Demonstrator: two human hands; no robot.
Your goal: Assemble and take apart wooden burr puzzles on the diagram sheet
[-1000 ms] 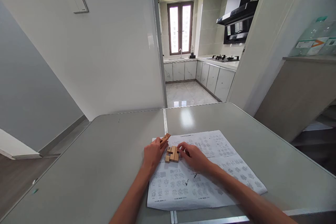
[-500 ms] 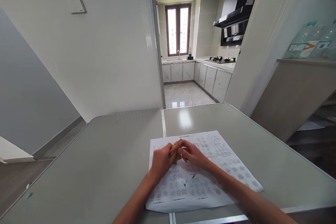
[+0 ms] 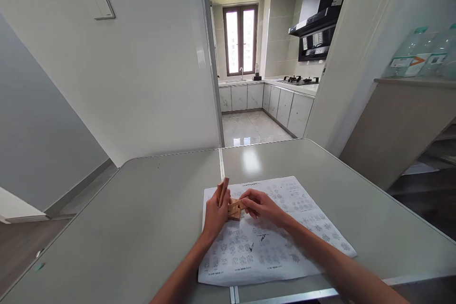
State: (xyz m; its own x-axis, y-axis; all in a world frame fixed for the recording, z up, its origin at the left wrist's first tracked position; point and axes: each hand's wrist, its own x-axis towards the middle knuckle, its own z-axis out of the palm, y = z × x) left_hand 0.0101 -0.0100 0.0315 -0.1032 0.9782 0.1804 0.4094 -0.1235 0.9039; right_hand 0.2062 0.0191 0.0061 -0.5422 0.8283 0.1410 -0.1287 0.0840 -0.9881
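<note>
we note the left hand [image 3: 215,214] clasping wooden sticks [image 3: 223,191], ends jutting up and far; the right hand [image 3: 261,206] pinches a wooden piece [image 3: 235,207] at the wooden blocks [image 3: 234,217], between both hands, over the printed sheet's [image 3: 274,247] far left part, on a grey table [image 3: 142,218].

Left of the white printed paper sheet [image 3: 260,268], the smooth grey surface [image 3: 142,209] is left open past the bare left forearm [image 3: 190,263]. Over the sheet's far-left part, passage is blocked by the bare left grip [image 3: 214,216], its raised brown wooden sticks [image 3: 222,191], light wooden blocks [image 3: 234,217] and the bare right grip [image 3: 262,206]. The sheet's near part is left open up to the bare right forearm [image 3: 320,251].
</note>
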